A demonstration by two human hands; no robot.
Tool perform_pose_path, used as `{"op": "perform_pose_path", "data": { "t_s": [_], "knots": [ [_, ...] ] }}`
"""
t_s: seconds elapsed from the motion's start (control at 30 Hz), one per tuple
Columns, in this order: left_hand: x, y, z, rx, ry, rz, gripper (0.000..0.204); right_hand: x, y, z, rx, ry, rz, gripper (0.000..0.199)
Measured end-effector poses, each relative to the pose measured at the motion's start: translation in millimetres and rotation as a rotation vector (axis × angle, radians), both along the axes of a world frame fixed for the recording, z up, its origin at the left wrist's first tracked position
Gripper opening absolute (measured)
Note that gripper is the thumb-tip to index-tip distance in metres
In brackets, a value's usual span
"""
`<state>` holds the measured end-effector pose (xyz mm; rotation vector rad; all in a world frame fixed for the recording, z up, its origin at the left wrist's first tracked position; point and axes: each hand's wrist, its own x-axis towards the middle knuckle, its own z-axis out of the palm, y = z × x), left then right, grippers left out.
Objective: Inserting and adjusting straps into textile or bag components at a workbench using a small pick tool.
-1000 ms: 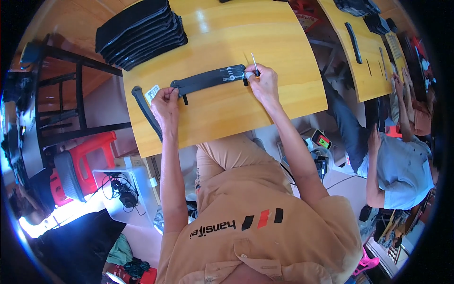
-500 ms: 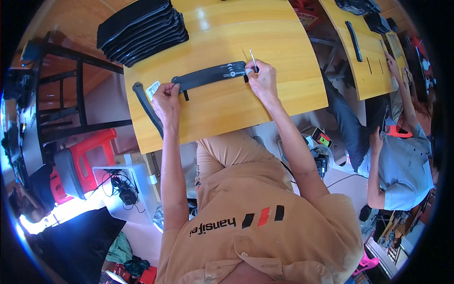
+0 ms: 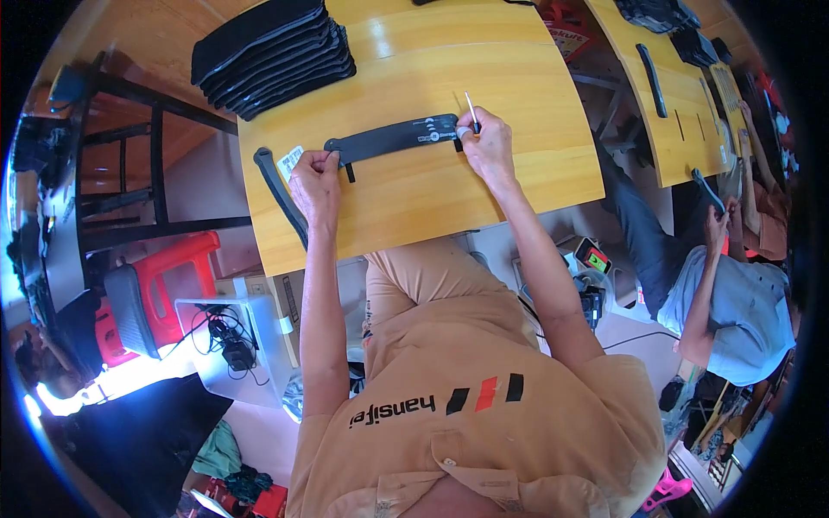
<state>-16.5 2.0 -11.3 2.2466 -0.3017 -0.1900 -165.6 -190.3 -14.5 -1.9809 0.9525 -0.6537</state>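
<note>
A dark grey strap (image 3: pixel 393 141) with white print near its right end lies across the wooden table (image 3: pixel 527 177), close to its front half. My left hand (image 3: pixel 316 183) pinches the strap's left end between thumb and fingers. At the other end, my right hand (image 3: pixel 489 148) is closed round a thin tool (image 3: pixel 471 110) with a pale shaft pointing up and away; its fingertips also touch the strap's right end. Short black marks or tabs show on the table below both strap ends. A narrow black strip (image 3: pixel 279 192) and a white printed label (image 3: pixel 291 162) lie left of my left hand.
A stack of folded black pieces (image 3: pixel 272 60) stands at the table's far left. Below left are a red stool (image 3: pixel 186 281) and a bin (image 3: pixel 259 345) with cables. At right, a co-worker in a light blue shirt (image 3: pixel 734 311) sits by another table (image 3: pixel 669 164).
My hands stay at the strap's two ends, and it lies much as before. The view has shifted slightly. The co-worker at right now holds a dark strip.
</note>
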Motion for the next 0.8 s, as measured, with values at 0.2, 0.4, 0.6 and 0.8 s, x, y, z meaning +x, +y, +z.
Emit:
{"op": "perform_pose_path", "data": {
  "t_s": [0.2, 0.4, 0.6, 0.8],
  "knots": [
    [-1.6, -0.6, -0.2, -0.019, -0.012, -0.014, 0.018, -2.1, -0.6, 0.1, 0.015, -0.011, 0.006, 0.006],
    [-3.7, -2.2, 0.6, 0.018, -0.12, -0.04, 0.018, -0.1, -0.4, -4.3, 0.002, -0.06, 0.001, 0.005],
    [-3.3, -4.3, 2.0, 0.013, -0.198, -0.039, 0.018, -1.0, -2.9, -3.6, -0.005, -0.042, -0.017, 0.003],
    [-0.6, -0.9, -1.4, 0.028, -0.129, -0.019, 0.014, -3.7, -7.1, -0.2, 0.087, -0.022, -0.005, 0.005]
  ]
}}
